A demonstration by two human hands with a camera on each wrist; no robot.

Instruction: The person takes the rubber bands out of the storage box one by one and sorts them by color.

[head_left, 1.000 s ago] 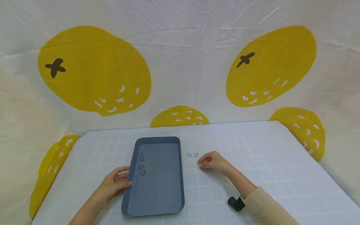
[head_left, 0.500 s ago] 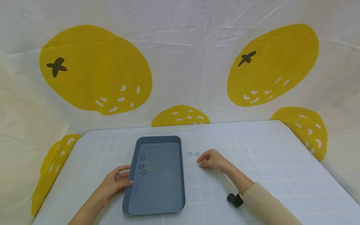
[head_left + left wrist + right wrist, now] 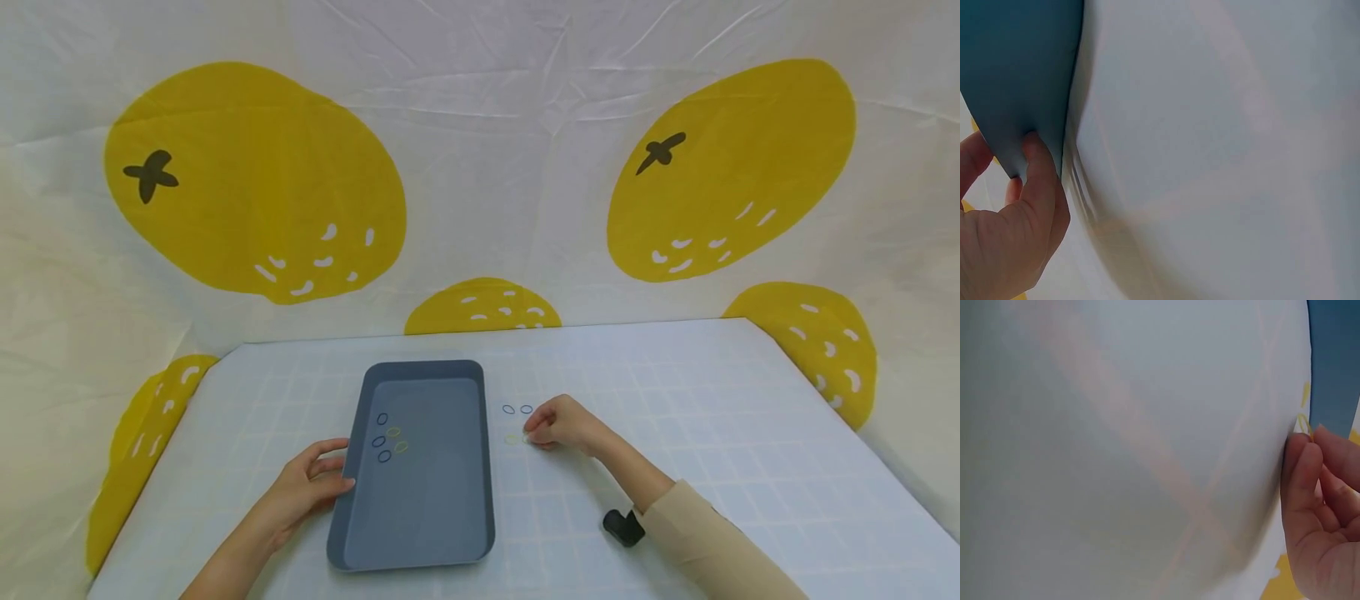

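Note:
My left hand grips the left rim of a grey-blue tray, thumb over the edge and fingers against the outer side; the left wrist view shows this hold on the tray close up. Inside the tray lie three dark blue rubber bands and two yellow ones. Right of the tray, my right hand is low over the table. Its thumb and fingertips pinch a yellow rubber band, seen best in the right wrist view. Another yellow rubber band lies just left of those fingertips.
Two blue rubber bands lie side by side on the table, beyond the right fingertips. A black device sits at the right sleeve cuff. The table has a pale checked cloth, and a white curtain with yellow fruit prints hangs behind it.
My right fingertips have shifted slightly left, closer to the yellow rubber band on the table. The left hand keeps its hold on the tray, and the head view has tilted a little.

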